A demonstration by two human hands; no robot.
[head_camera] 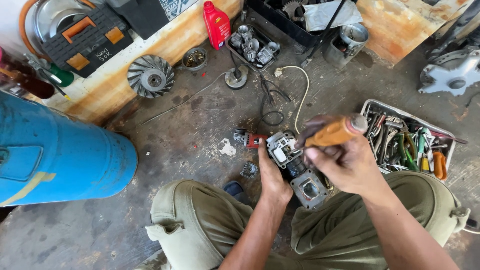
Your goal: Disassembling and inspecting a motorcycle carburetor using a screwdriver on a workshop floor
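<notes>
On the floor between the knees, the left hand (272, 172) steadies a heavy, rigid metal engine part (295, 167) by its side, while the right hand (345, 160) grips an orange-handled screwdriver (336, 132).

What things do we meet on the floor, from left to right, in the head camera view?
Blue gas cylinder → finned metal fan wheel → red oil bottle → left hand → metal engine part → right hand holding an orange-handled screwdriver → tray of hand tools.
</notes>
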